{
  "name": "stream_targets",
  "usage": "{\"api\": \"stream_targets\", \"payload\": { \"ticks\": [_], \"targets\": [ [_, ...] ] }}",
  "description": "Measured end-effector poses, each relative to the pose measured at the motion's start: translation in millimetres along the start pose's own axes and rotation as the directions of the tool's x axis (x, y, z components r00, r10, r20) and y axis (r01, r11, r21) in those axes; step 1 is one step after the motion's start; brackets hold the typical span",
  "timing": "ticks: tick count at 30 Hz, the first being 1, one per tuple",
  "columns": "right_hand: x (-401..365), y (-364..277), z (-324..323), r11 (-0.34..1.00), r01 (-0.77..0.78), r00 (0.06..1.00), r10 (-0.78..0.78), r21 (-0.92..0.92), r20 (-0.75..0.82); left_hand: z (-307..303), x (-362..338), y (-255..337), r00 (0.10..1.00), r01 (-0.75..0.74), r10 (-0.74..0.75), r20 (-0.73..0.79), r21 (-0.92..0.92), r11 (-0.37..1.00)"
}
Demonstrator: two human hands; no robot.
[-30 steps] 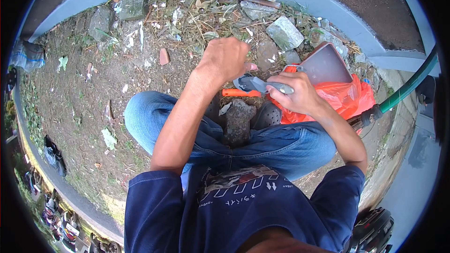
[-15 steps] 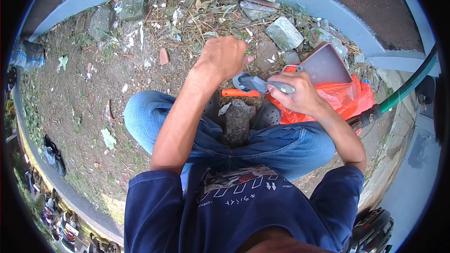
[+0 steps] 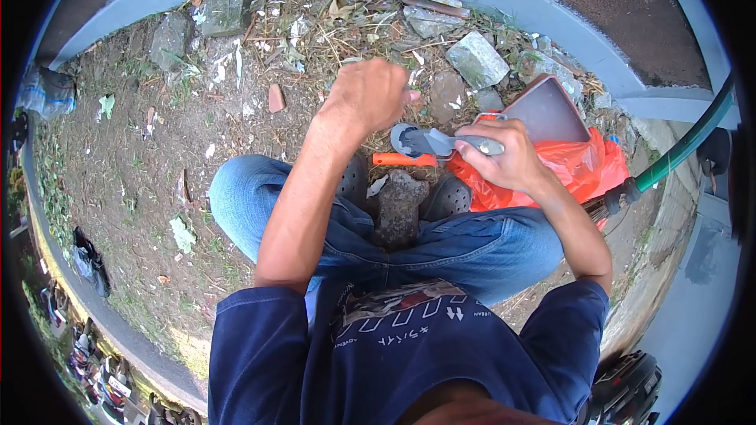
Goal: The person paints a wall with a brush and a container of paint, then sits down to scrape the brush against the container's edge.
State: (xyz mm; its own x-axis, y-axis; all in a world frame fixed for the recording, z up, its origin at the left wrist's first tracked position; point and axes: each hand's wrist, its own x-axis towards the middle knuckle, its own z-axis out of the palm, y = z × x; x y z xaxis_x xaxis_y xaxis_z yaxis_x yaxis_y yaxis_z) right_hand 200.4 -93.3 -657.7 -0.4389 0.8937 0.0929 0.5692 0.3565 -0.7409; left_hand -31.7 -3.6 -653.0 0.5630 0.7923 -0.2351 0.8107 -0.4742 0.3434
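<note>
My left hand (image 3: 368, 96) is closed in a fist above the littered soil; whatever its fingers may hold is hidden. My right hand (image 3: 504, 156) is wrapped round the grey handle of a putty knife (image 3: 431, 142), whose blade points left. At the blade's far end is a round, dark grey-blue piece (image 3: 404, 138), too unclear to name. Just below it lies an orange handle (image 3: 402, 159) with a thin wire frame. Between my shoes stands a rough grey stone (image 3: 400, 206).
A grey tray (image 3: 549, 112) rests against an orange-red plastic bag (image 3: 575, 165) to the right. Pale concrete blocks (image 3: 478, 60) lie near the wall base. A green hose (image 3: 676, 149) crosses the right side. A brick fragment (image 3: 276, 98) lies left.
My right hand and the putty knife have shifted slightly right. My left hand has moved a little to the left, still closed.
</note>
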Motion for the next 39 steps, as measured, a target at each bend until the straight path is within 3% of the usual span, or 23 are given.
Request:
{"api": "stream_targets", "payload": {
  "ticks": [2,8,39],
  "targets": [
    [0.0,0.0,-2.3,1.000,-0.008,1.000,0.008,0.007,-0.005,-8.6,-0.1,1.1,0.997,0.053,-0.053,0.059,0.007,0.999],
    [-0.3,-1.4,-4.3,1.000,-0.011,1.000,0.011,0.007,-0.010,-1.1,-1.7,0.2,0.999,0.007,-0.007,-0.037,-0.002,1.000],
    [-2.0,-8.0,-7.7,1.000,0.017,1.000,-0.016,0.020,-0.022,-2.7,-0.3,0.9,0.999,0.030,-0.030,0.012,0.027,0.999]
  ]
}}
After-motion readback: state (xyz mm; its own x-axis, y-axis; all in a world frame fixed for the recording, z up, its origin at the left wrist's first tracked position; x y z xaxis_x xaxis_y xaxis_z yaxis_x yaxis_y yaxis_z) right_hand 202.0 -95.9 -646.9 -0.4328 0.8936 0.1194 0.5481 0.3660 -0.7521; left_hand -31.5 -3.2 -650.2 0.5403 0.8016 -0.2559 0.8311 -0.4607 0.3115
